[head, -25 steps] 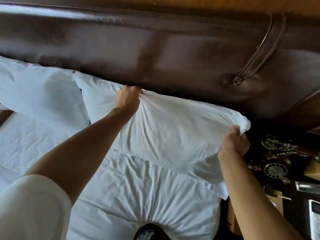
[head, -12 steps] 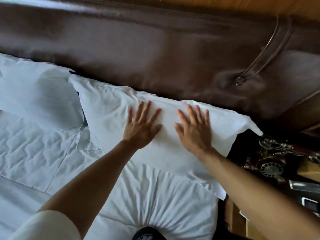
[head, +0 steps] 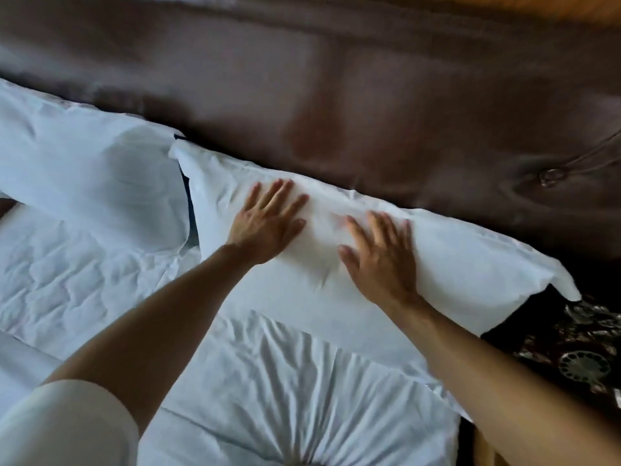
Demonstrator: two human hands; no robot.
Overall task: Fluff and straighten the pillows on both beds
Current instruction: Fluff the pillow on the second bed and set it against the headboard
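You had both palms pressed flat on the white cotton-cased pillow [head: 447,264] that lay along the foot of the dark brown padded leather headboard [head: 369,105], its long back edge touching the leather. Your left hand [head: 265,223] rested on the pillow's upper middle, fingers spread wide and pointing toward the headboard, gripping nothing. Your right hand [head: 383,257] lay just beside it, a little nearer to you, also open with the fingers fanned out and flat on the fabric; the fingertips were slightly blurred. The fabric between the two hands was dented into a shallow crease.

The pillow's right corner [head: 568,287] stuck out past the mattress edge, over a dark bedside surface holding an ornate dial telephone [head: 584,364]. A second white pillow [head: 90,173] sat to the left, also against the headboard, its near corner overlapping the first pillow's left end, with a dark gap between them. Below both pillows, the wrinkled white sheet [head: 67,280] and the gathered white duvet [head: 295,398] covered the bed. A white short sleeve [head: 67,428] showed on your left arm.
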